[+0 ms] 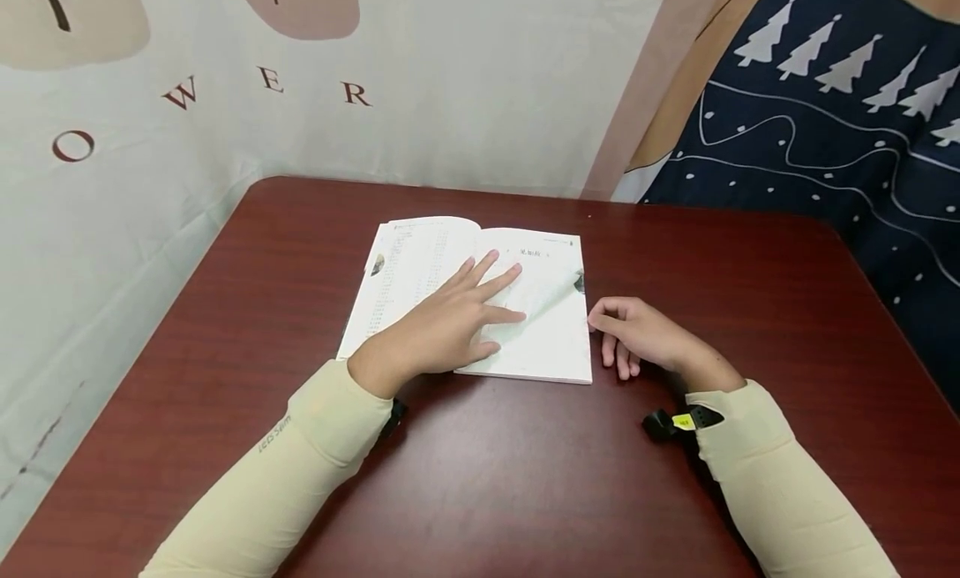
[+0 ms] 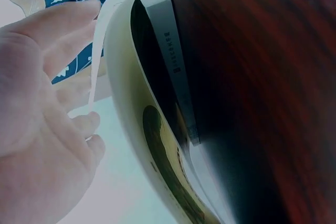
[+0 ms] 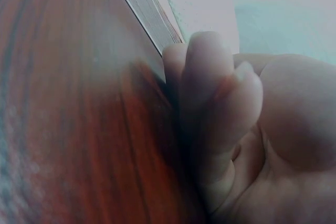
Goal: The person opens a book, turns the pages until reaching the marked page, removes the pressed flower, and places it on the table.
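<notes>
An open book (image 1: 551, 344) lies on the table, with printed text on both pages. My left hand (image 1: 438, 324) reaches across it from the left, its fingers spread over the right page. In the left wrist view, the fingers (image 2: 58, 30) are extended beside a raised, curving page (image 2: 123, 72), and the book's spine (image 2: 173, 51) faces the table. A diagonal crease or shadow crosses the right page in the head view. Beside the book's right edge, my right hand (image 1: 637, 332) hangs loosely curled near the page edges. Nothing shows in its grasp in the right wrist view (image 3: 220, 93).
The dark red wooden table (image 1: 487, 478) extends around the book. Behind it hangs a pale printed cloth (image 1: 465, 103), with a navy tree-patterned part (image 1: 825, 144) at the right. A black wrist device (image 1: 663, 425) is strapped at the right sleeve.
</notes>
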Demonstrator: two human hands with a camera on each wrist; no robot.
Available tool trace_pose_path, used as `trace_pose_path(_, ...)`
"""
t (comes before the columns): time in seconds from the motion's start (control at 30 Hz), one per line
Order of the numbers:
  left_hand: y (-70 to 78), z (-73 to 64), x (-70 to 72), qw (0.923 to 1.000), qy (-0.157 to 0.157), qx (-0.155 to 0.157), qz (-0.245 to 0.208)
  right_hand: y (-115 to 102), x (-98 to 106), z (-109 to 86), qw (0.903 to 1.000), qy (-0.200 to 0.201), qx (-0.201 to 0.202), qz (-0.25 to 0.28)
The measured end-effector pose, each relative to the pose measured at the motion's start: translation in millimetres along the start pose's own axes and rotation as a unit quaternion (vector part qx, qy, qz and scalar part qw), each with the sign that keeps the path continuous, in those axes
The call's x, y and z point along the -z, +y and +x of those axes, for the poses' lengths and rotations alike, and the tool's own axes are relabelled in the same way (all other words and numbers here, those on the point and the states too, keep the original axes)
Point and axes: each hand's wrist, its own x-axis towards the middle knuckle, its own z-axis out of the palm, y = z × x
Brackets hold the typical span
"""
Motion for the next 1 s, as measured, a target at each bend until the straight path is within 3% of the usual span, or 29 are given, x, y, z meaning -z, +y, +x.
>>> trace_pose_path(0.27, 0.4, -1.5, -0.6, 0.9994, -0.002, 0.030, 0.020, -0.8, -0.5, 0.3, 1.0000, 0.003, 0.000, -0.009)
trace_pose_path(0.5, 0.7, -1.3, -1.4, 0.9991, 0.015, 0.009, 0.039, -0.8, -0.8, -0.4, 0.9999, 0.012, 0.002, -0.009)
trace_pose_path(1.0, 1.2, -2.4, -2.5, 0.9995, -0.009, 0.003, 0.030, 3.7, -1.2, 0.3, 1.0000, 0.004, 0.004, 0.000)
